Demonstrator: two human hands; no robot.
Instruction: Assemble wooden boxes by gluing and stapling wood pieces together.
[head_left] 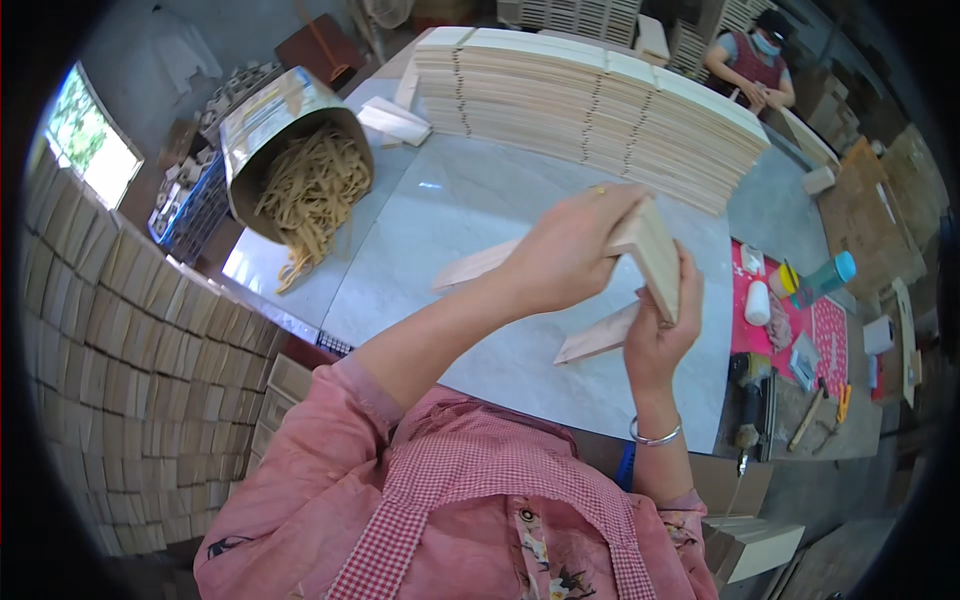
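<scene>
A pale wooden piece (pixel 655 255), made of boards meeting at a corner, is raised above the table in both my hands. My left hand (pixel 575 245) is closed round its upper left part, with the fingertips hidden behind the wood. My right hand (pixel 665 325) grips its lower right end, thumb and fingers on either side. Under my left forearm, a wooden strip (pixel 475 266) lies on the light grey tabletop (pixel 440 340). A second strip (pixel 598 336) lies just left of my right hand; I cannot tell whether it touches the hand.
Tall stacks of thin boards (pixel 530 95) line the table's back. A tipped sack (pixel 240 165) spills tan rubber bands (pixel 315 185) at the left. Right of me are a white bottle (pixel 757 303), a teal-lidded bottle (pixel 825 278) and a hammer (pixel 808 415). A co-worker (pixel 755 65) sits far right.
</scene>
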